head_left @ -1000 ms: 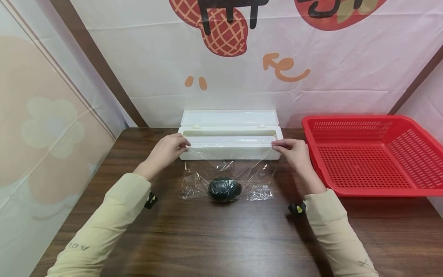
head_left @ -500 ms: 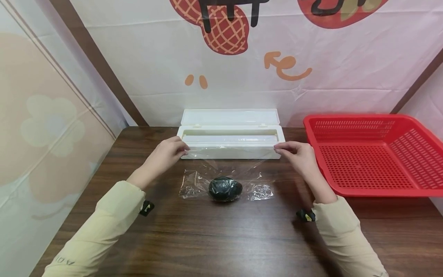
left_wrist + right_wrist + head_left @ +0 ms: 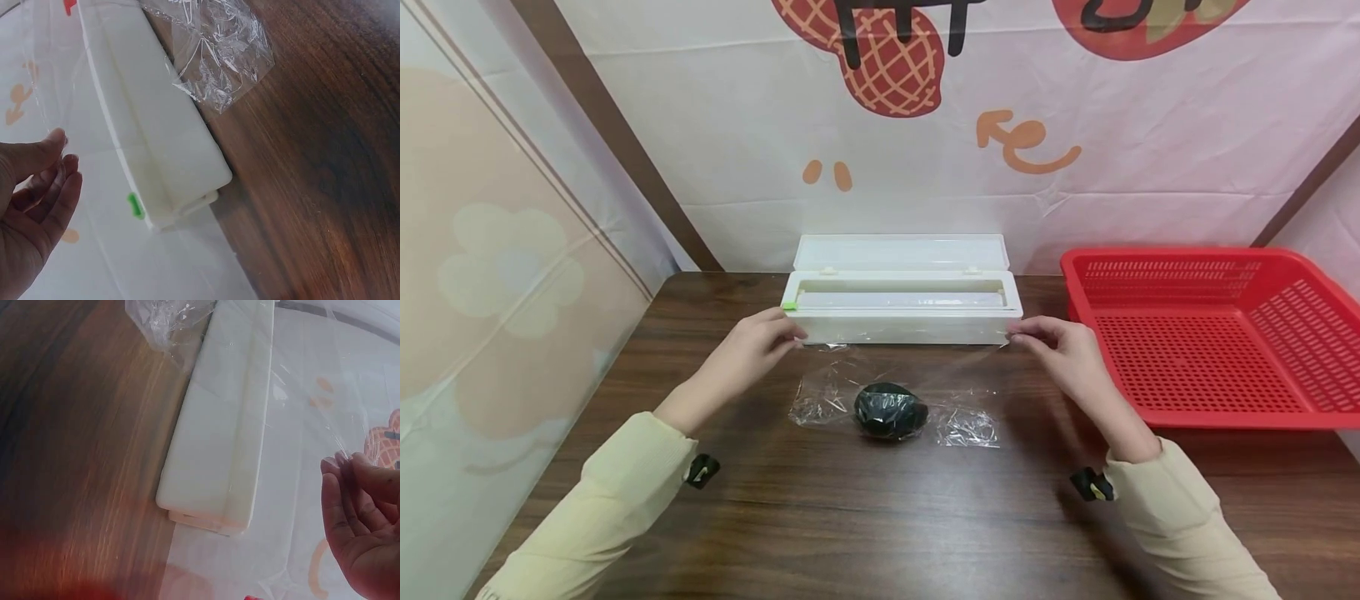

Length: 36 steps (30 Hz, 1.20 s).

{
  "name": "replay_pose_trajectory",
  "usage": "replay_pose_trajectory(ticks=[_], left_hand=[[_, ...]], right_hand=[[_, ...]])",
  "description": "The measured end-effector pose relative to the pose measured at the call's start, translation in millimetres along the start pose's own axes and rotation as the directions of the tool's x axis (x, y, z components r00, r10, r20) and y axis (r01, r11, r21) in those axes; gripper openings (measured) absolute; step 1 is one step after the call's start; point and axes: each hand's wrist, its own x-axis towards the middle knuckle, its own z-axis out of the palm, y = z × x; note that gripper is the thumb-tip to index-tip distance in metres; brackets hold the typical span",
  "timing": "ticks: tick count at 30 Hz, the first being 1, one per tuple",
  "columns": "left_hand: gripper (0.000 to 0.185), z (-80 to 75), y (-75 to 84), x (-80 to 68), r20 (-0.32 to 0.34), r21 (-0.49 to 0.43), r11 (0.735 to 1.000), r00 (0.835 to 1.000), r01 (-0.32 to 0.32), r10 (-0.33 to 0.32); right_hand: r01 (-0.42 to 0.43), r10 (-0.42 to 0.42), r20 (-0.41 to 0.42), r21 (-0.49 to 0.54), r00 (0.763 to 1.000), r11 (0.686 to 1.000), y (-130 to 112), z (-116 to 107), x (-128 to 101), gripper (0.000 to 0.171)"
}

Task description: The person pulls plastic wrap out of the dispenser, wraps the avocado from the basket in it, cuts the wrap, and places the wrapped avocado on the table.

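Note:
My left hand (image 3: 758,343) pinches one far corner of a clear sheet of cling film (image 3: 831,392), thumb against fingers. The opposite corner is pinched by my right hand (image 3: 1066,354), so the far edge spans between both hands in front of the dispenser. Under the film on the table lies a dark, oval avocado (image 3: 889,414), with crumpled film at either side. Behind the hands stands the white cling film dispenser (image 3: 902,327), lid (image 3: 901,252) tipped back and roll (image 3: 898,299) showing. In the left wrist view, film rises from the pinching fingertips (image 3: 57,139).
A red plastic basket (image 3: 1217,418) stands on the right of the brown wooden table (image 3: 880,525), close to my right hand. At the dispenser's left end sits a small green slider (image 3: 789,306). A printed curtain (image 3: 910,200) hangs right behind the table.
Both hands have drawn back from the dispenser's top towards me, spreading slightly apart with the film's far edge. The green slider now shows at the left end. The avocado has hardly moved.

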Motion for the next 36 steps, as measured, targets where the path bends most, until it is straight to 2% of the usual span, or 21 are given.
replay_pose_trajectory(ticks=[17, 24, 30, 36], left_hand=[[0.011, -10.1, 9.3, -21.1, -0.012, -0.012, 0.997, 0.997, -0.078, 0.078], [0.013, -13.2, 11.6, -27.3, -0.020, -0.042, 0.989, 0.989, -0.145, 0.144], [0.018, -17.5, 13.8, -32.4, 0.019, -0.071, 0.983, 0.986, -0.166, 0.168], [0.016, -23.1, 14.9, -36.0, 0.095, -0.116, 0.980, 0.981, -0.160, 0.171]], right_hand=[[0.167, -0.166, 0.068, -0.011, 0.984, 0.986, -0.8, -8.6, -24.2, 0.013], [0.190, -0.188, 0.139, 0.002, 0.972, 0.982, 1.4, -12.2, -31.8, 0.017], [0.187, -0.192, 0.214, 0.043, 0.958, 0.981, 2.1, -13.7, -35.8, 0.015], [0.184, -0.190, 0.289, 0.048, 0.938, 0.982, 2.0, -15.3, -37.9, 0.014]])
